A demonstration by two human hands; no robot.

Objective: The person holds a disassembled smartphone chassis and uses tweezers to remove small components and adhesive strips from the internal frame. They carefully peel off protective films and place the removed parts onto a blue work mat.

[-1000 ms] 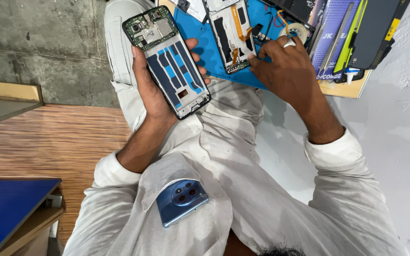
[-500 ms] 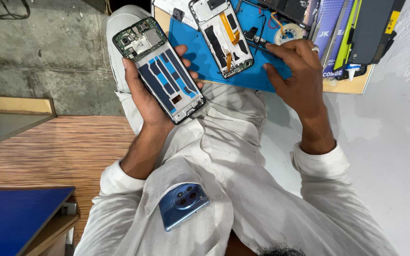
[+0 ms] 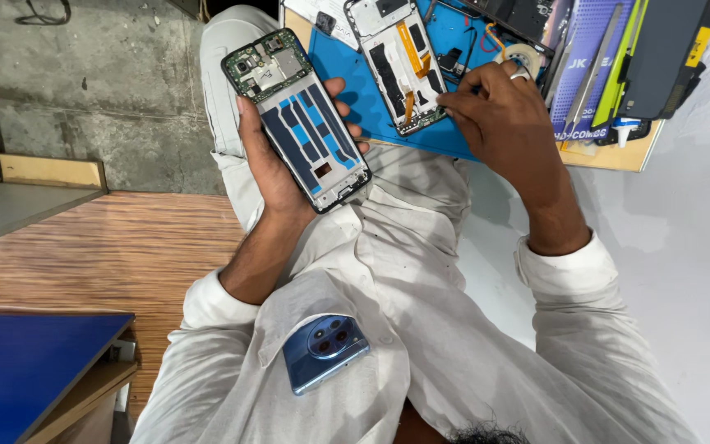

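Your left hand (image 3: 277, 168) holds an opened phone frame (image 3: 297, 119) from below, with the fingers wrapped around both long edges and the palm under it; the inner side faces up, with a green circuit board at the far end and blue strips along the middle. The frame is lifted above your lap, tilted a little, just beside the near edge of the blue work mat (image 3: 347, 70). Your right hand (image 3: 499, 115) is over this mat, the fingers bent and drawn close together near the lower corner of a second opened phone (image 3: 396, 66), which lies flat on the mat with orange flex cables along its middle. I cannot tell if the fingertips pinch some small part or only touch the phone. A ring is on one finger of this hand. A roll of tape (image 3: 526, 56) lies just behind the hand. To the right of the mat some flat packages (image 3: 593, 66) and a dark panel (image 3: 663, 57) lean together on a wooden board (image 3: 618, 156). A blue phone (image 3: 324, 352) with a round camera block sticks out of your shirt pocket.
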